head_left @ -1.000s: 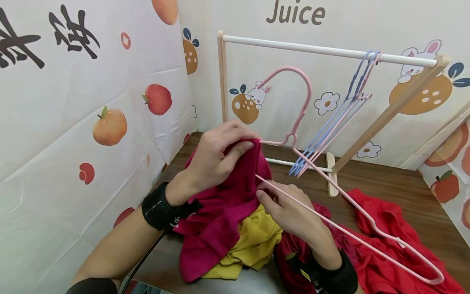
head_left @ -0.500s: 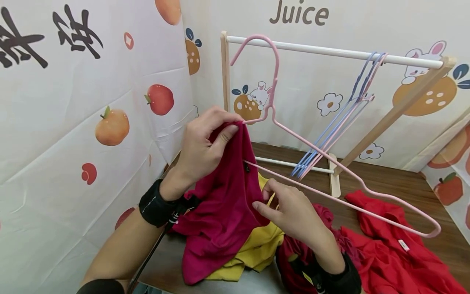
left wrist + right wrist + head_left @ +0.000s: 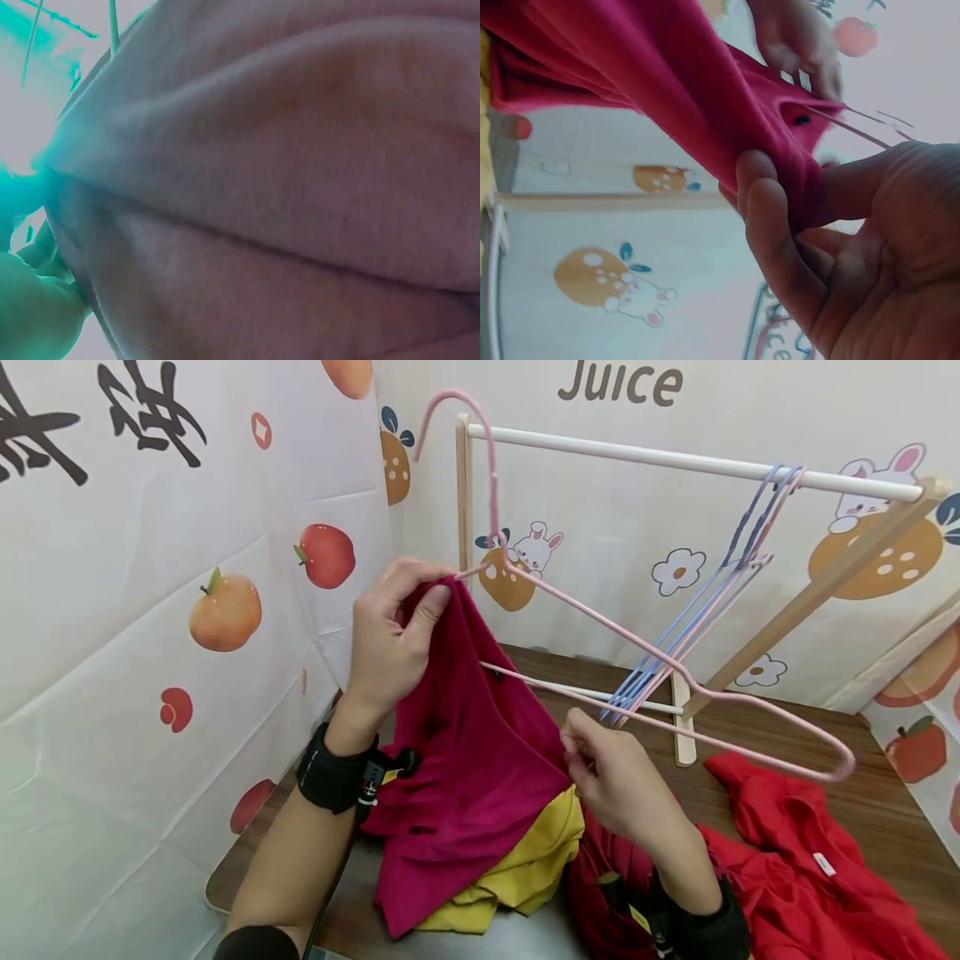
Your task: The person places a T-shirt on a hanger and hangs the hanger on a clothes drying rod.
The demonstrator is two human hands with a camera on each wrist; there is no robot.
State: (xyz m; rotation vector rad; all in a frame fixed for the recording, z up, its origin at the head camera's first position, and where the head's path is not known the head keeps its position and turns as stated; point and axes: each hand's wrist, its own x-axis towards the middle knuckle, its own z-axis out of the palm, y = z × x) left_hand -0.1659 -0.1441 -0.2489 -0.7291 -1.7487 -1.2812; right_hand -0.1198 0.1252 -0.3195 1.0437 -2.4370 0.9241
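Observation:
A magenta garment (image 3: 480, 760) hangs between my hands, its lower part draped over yellow cloth. My left hand (image 3: 393, 635) is raised, pinching the garment's upper edge together with one end of a pink hanger (image 3: 654, 652). That end of the hanger sits inside the garment's opening; its other end sticks out to the right. Lower on the right, my right hand (image 3: 622, 777) pinches the opening's edge and stretches it outward. In the right wrist view, thumb and fingers clamp a fold of the magenta fabric (image 3: 690, 82). Close fabric (image 3: 300, 172) fills most of the left wrist view.
A rack with a white rail (image 3: 690, 464) stands at the back, with several blue and pink hangers (image 3: 720, 577) on its right part. Yellow cloth (image 3: 517, 868) lies under the garment. Red clothing (image 3: 817, 860) is piled on the wooden table at right.
My left hand has risen and moved left with the garment's edge and the hanger. My right hand left the area by the hanger's lower bar, took the opening's edge and drew it right.

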